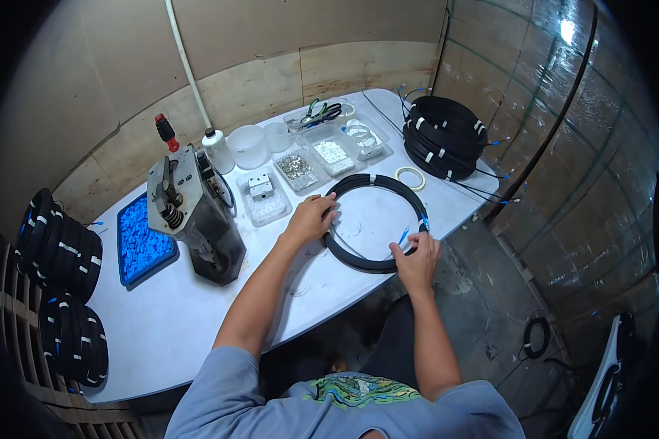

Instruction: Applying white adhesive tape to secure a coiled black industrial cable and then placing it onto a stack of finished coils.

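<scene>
A coil of black cable (362, 264), bound with short white bands, lies on the white table in front of me. My left hand (313, 219) grips its left side, fingers curled over the ring. At the lower right of the coil, my right hand (417, 261) has thumb and fingers bent round the cable. Beside that thumb, a blue-tipped cable end (403, 235) points up inside the ring. Another blue piece (425, 221) shows on the coil's right side. What lies under the right palm is hidden.
A metal press with a red-topped handle (198, 212) stands left, beside a blue tray of small blue parts (145, 241). Behind the coil are clear boxes of small parts (295, 168) and a tape roll (410, 178). Stacked black coils stand right (444, 135) and left (62, 249).
</scene>
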`<action>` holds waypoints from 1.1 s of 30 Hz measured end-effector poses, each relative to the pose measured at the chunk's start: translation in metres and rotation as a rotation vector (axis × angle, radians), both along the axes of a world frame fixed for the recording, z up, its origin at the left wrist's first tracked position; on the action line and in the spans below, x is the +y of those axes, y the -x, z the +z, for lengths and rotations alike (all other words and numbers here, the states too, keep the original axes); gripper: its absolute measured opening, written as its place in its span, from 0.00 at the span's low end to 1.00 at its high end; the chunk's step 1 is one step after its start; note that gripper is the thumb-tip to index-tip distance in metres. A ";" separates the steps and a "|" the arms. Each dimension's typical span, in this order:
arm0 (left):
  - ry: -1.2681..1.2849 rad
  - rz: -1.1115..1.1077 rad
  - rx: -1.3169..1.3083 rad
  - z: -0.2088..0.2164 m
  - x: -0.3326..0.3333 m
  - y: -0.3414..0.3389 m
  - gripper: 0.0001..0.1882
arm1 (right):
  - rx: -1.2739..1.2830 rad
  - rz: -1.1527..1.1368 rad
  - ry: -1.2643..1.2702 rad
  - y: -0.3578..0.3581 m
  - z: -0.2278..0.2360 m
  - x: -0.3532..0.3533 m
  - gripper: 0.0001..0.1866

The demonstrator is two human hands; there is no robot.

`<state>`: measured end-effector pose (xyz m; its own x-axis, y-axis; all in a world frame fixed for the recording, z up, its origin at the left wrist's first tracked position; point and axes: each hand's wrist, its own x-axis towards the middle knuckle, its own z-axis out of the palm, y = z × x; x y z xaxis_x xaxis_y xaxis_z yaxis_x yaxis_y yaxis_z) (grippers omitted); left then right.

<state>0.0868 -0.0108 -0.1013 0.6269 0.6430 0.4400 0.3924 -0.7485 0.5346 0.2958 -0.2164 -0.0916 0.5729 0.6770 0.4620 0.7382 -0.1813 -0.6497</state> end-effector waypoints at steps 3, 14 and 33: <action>0.133 0.073 0.042 0.000 0.002 0.000 0.21 | -0.004 -0.077 0.004 -0.002 0.003 0.002 0.32; 0.430 0.433 0.155 0.002 -0.009 -0.006 0.35 | -0.467 0.221 -0.303 -0.006 -0.009 -0.022 0.20; -0.132 -0.339 0.110 0.052 -0.087 0.003 0.08 | -0.462 0.734 0.245 -0.002 0.047 -0.001 0.23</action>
